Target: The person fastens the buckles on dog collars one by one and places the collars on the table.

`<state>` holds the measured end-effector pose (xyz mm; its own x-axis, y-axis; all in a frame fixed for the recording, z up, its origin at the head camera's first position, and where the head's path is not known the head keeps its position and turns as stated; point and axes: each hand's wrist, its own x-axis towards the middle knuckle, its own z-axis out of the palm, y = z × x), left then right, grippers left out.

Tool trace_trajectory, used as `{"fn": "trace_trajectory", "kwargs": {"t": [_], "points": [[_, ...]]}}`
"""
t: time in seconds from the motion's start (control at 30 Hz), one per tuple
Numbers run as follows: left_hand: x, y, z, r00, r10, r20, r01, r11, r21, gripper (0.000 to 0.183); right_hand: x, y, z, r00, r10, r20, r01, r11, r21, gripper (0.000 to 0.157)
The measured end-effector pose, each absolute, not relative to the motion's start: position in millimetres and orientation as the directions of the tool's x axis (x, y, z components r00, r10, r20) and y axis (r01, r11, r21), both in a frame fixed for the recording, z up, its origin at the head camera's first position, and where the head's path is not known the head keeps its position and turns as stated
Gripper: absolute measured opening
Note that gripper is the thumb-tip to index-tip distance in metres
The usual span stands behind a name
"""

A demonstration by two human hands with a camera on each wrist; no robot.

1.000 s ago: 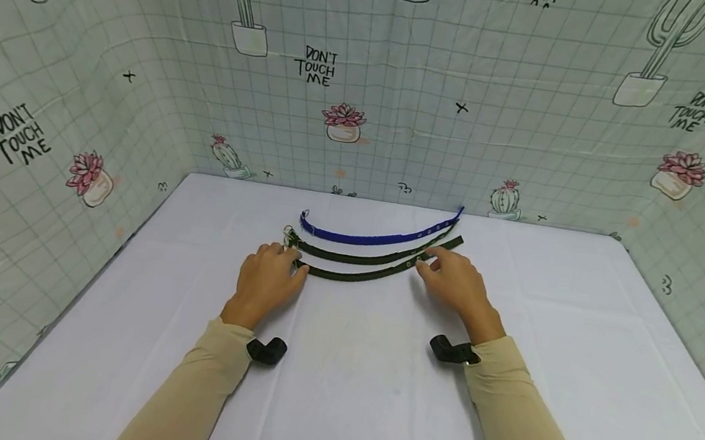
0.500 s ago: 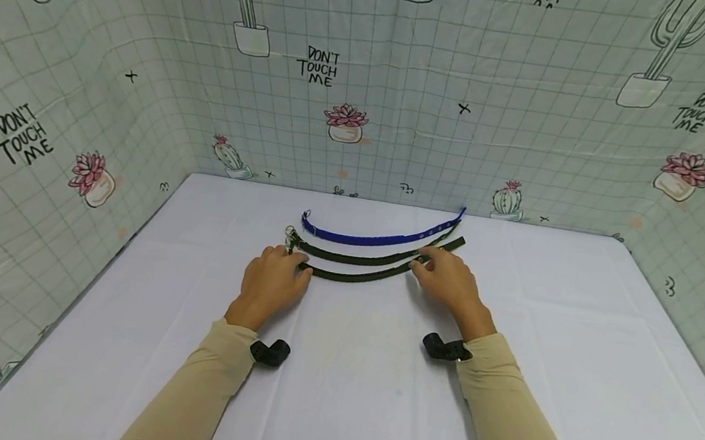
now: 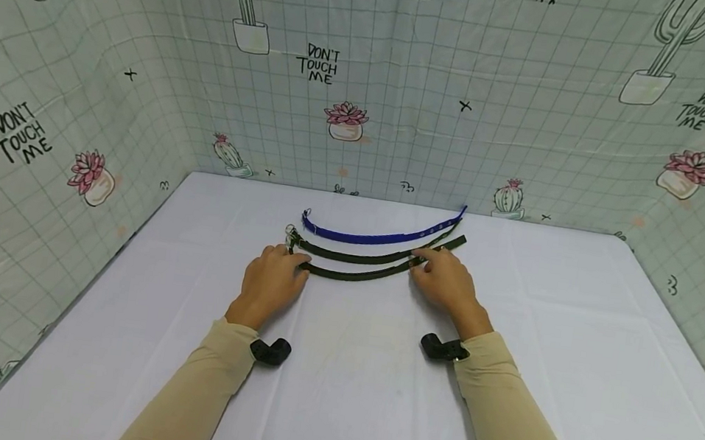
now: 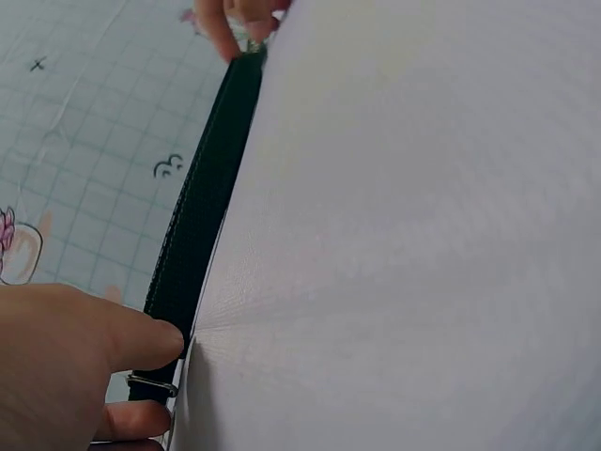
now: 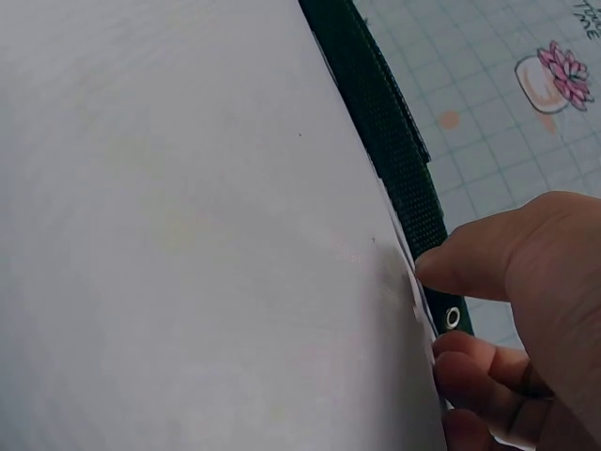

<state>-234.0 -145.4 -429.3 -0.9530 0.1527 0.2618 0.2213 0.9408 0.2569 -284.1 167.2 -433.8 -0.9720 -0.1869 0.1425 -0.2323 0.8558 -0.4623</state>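
Green straps (image 3: pixel 346 276), two (blue strap (image 3: pixel 357 238), one), nearest pinched by left hand (image 3: pixel 269 280), right hand (image 3: pixel 448 286)

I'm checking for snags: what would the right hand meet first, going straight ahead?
Probably the middle dark green woven strap, beyond the nearest dark green woven strap at the right hand; depth is unclear.

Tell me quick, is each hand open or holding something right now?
Left hand: closed, holding the nearest green strap near its left end.
Right hand: closed, pinching that same strap toward its right end.
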Motion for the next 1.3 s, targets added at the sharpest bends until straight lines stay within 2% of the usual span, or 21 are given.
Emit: {"fn": "trace_trajectory", "kwargs": {"t": [0.23,0.87,1.13,1.3], "points": [[-236,-146,-433,-0.949,0.147,0.278,0.218,0.944,0.247,0.022,-283,168,-435,-0.975,-0.172,0.140,-0.218,0.860,-0.462,0.037],[-236,-150,-433,-0.941,0.123,0.315,0.214,0.938,0.274,0.016,-285,174,-441,-0.973,-0.159,0.166,-0.222,0.836,-0.501,0.014],[-239,-152,-435,-0.941,0.076,0.330,0.195,0.919,0.344,0.019,-285,178,-442,-0.967,-0.175,0.185,-0.246,0.826,-0.507,0.015],[-239,-153,-435,-0.920,0.072,0.385,0.221,0.907,0.359,0.021,-283,180,-441,-0.967,-0.156,0.202,-0.246,0.786,-0.567,0.012]]}}
